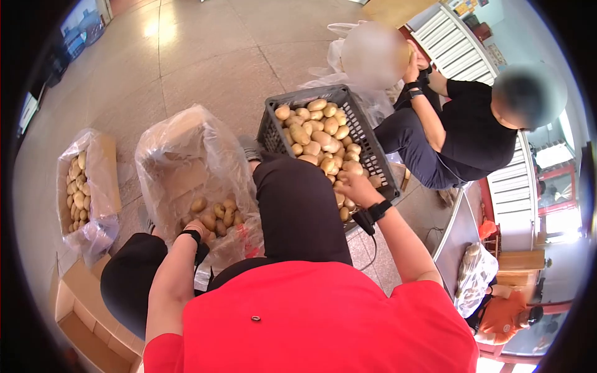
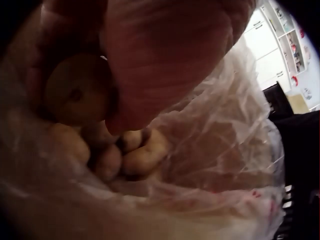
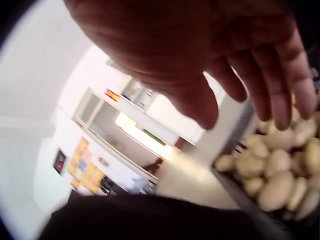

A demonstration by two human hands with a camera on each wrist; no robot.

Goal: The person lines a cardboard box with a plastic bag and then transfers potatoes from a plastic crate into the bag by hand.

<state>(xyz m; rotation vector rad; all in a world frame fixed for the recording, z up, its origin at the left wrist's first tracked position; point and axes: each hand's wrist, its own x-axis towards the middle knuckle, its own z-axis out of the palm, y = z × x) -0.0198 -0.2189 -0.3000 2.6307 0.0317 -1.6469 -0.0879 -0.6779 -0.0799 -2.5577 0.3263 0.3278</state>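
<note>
Inside a box lined with clear plastic (image 1: 163,144), my left hand (image 1: 200,230) is down among several potatoes (image 1: 229,216). The left wrist view shows its thumb and fingers around one potato (image 2: 77,95), with more potatoes (image 2: 145,155) lying just below. My right hand (image 1: 360,188) is over the near end of a black plastic crate (image 1: 372,152) filled with potatoes (image 1: 320,133). Its fingers are spread and relaxed in the right wrist view, with no potato in the palm, and the fingertips (image 3: 282,120) overlap the heap there.
At the left stands another plastic-lined box (image 1: 107,168) of potatoes. Opened cardboard (image 1: 87,311) lies near my left leg. A person in black (image 1: 479,127) sits beyond the crate, near plastic bags (image 1: 336,50). A table (image 1: 451,227) stands to the right; another person in orange (image 1: 502,314) is farther off.
</note>
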